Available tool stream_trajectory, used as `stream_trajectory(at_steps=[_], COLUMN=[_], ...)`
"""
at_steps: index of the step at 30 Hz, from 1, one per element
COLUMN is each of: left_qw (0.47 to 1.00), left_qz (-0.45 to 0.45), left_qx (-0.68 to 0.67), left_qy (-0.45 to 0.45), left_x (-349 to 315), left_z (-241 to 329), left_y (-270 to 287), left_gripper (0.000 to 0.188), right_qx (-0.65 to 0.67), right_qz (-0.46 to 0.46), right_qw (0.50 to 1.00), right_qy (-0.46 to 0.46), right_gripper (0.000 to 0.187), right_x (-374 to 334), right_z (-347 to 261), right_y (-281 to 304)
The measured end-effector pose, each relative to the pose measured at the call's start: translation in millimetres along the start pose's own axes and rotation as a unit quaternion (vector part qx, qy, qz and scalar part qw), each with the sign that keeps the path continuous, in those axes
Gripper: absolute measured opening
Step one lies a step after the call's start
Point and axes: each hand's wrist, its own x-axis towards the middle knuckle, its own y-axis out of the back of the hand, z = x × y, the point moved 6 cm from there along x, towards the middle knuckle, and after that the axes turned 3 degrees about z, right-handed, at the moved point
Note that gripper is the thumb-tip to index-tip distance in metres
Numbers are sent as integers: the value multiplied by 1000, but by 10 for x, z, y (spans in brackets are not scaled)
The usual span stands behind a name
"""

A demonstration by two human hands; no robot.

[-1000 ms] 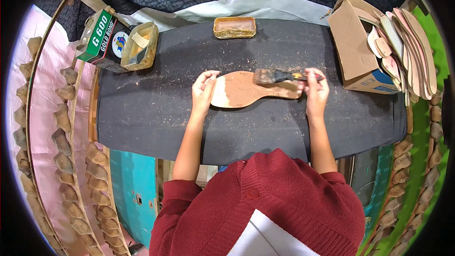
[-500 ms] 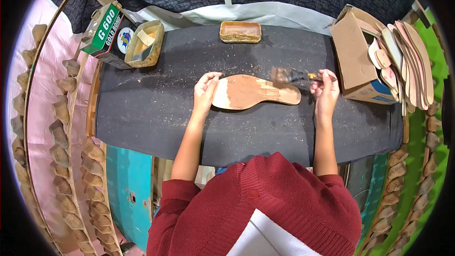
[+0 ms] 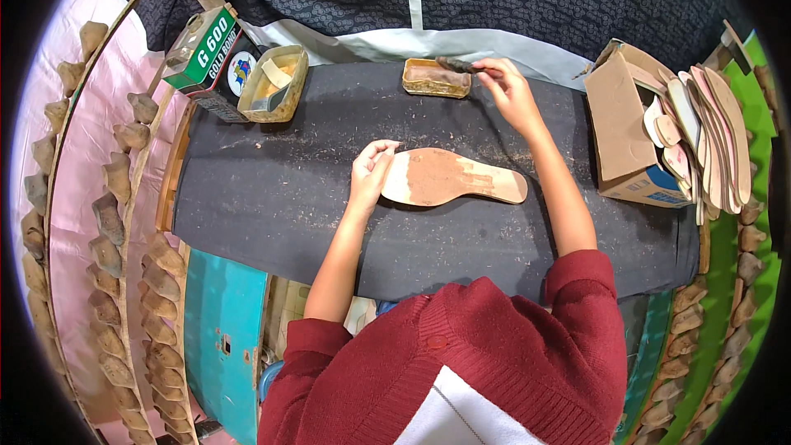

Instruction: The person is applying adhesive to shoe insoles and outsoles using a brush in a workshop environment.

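Observation:
My left hand (image 3: 371,175) pinches the broad end of a shoe insole (image 3: 441,181), which lies flat on the dark table cover. A brown coating with an uneven edge spreads over the middle of the insole; its narrow end and the part by my fingers look paler. Farther off, my right hand (image 3: 509,92) grips a dark-stained brush (image 3: 456,64) by its handle. The brush head is over the right part of a small rectangular tray (image 3: 428,91) with brown contents. Whether the bristles touch those contents cannot be seen.
At the back left, a green and black can (image 3: 198,58) stands beside a yellowish container (image 3: 294,86) holding scraper-like pieces. On the right, an open cardboard box (image 3: 611,124) has several insoles (image 3: 709,132) in and against it. Racks of shoe lasts (image 3: 107,218) flank the table.
My right hand has carried the brush from above the insole's narrow end away to the tray. My left hand has stayed on the insole. The whole view has shifted slightly.

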Motion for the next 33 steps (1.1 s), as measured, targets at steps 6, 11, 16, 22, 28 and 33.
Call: stream_trajectory(at_steps=[6,11,16,22,28,33], left_qw=[1000,1000,1000,1000,1000,1000], left_qz=[3,5,6,11,6,7], left_qx=[-3,-4,-7,-11,-19,-8], left_qy=[9,2,-3,12,13,16], left_x=[9,3,8,1,11,20], left_z=[1,15,41,21,4,-17], left_y=[6,9,-17,-6,-2,4], left_gripper=[14,14,14,14,13,14], right_qx=[-261,-315,-273,-235,136,369], right_qz=[-217,-244,-244,-167,199,245], right_qw=[933,909,923,949,961,831], right_qy=[119,123,119,128,-133,-337], right_gripper=[17,19,18,18,24,27], right_x=[-8,-1,31,32,-66,-433], right_z=[-96,-140,-117,-208,318,1025], right_y=[-316,-376,-325,-183,335,458])
